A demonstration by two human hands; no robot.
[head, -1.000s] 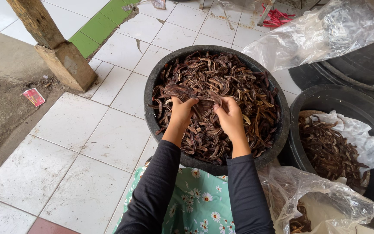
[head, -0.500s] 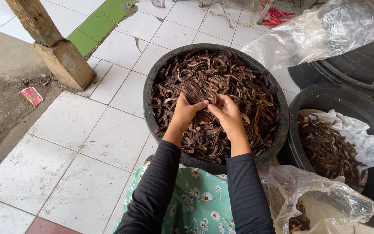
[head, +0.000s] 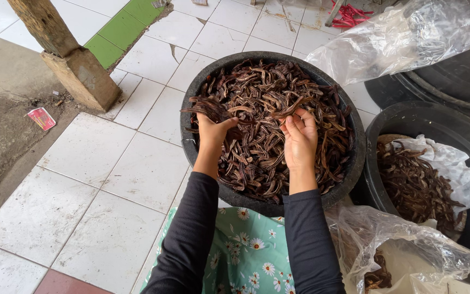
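One black basin heaped with countless dried brown pods, a bunch gripped by the left hand, one pod pinched by the right hand, two more tubs seen alongside.

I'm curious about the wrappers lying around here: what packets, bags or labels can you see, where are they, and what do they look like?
Small packet: flat, red and pink, lying on the bare ground at far left.
Clear plastic bag: crumpled, upper right, beside the black tub of dark pods.
White plastic liner: inside the right tub, holding pods.
Clear bag: lower right, crumpled, holding a few pods.
No signs or screens.
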